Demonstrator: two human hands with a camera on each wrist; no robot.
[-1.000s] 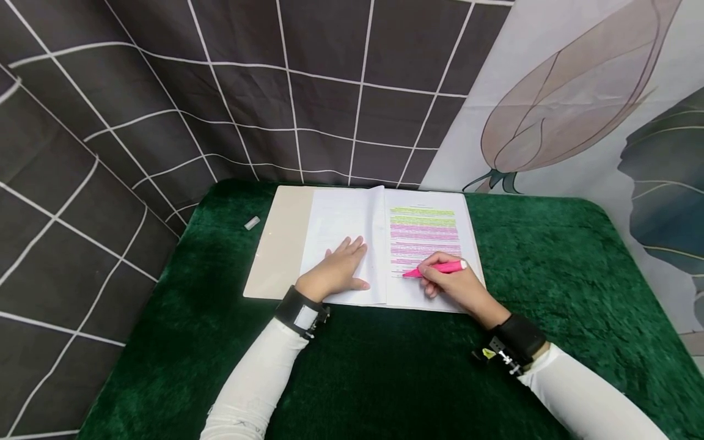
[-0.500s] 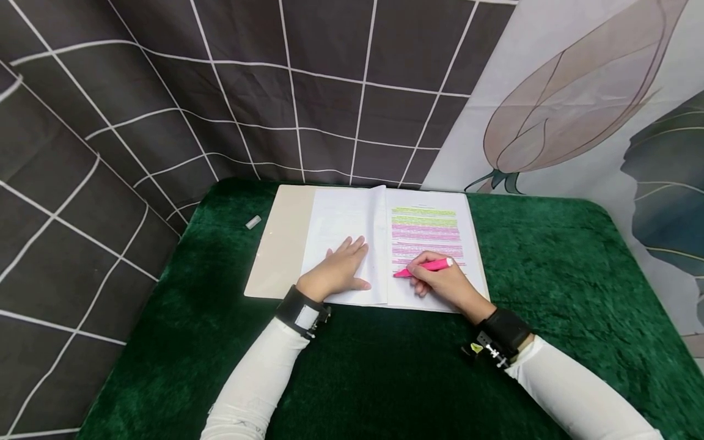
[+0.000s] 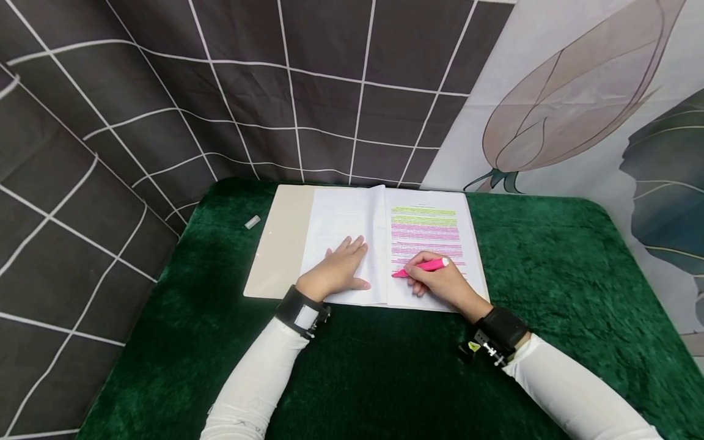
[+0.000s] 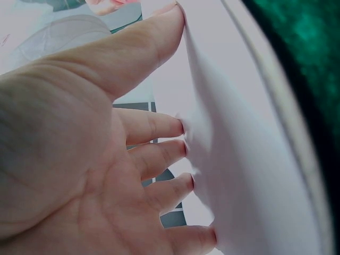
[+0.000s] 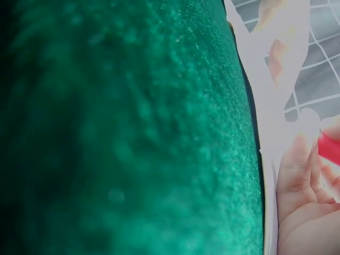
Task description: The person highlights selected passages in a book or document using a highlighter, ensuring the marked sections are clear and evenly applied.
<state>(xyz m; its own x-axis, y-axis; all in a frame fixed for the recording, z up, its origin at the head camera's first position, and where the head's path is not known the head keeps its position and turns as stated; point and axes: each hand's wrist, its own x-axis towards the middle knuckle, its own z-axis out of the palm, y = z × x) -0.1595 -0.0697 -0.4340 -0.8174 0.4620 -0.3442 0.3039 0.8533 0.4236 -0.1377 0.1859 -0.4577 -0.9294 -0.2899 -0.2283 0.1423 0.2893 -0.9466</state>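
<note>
A pink highlighter [image 3: 431,265] is pinched in my right hand [image 3: 440,282], its tip at the left end of a text line low on the right-hand page [image 3: 423,201]. That page bears yellow bands near the top and pink bands below. On the left-hand page [image 3: 335,208], which looks mostly blank, my left hand [image 3: 335,269] rests with fingers spread. In the left wrist view its fingertips [image 4: 178,127] press on the white paper [image 4: 234,149]. The right wrist view catches the red-pink barrel of the highlighter [image 5: 330,149] among the fingers at the right edge.
The pages lie in an opened cream folder [image 3: 275,244] on a green plush tablecloth [image 3: 550,256]. A small greyish-white piece [image 3: 252,222] lies left of the folder. Dark grid-patterned cloth [image 3: 324,110] hangs behind, and a floral sheet [image 3: 561,122] hangs at the right.
My right hand has moved left with the highlighter, bringing its tip to the left end of the line; in the last half second it barely shifts. My left hand stays put.
</note>
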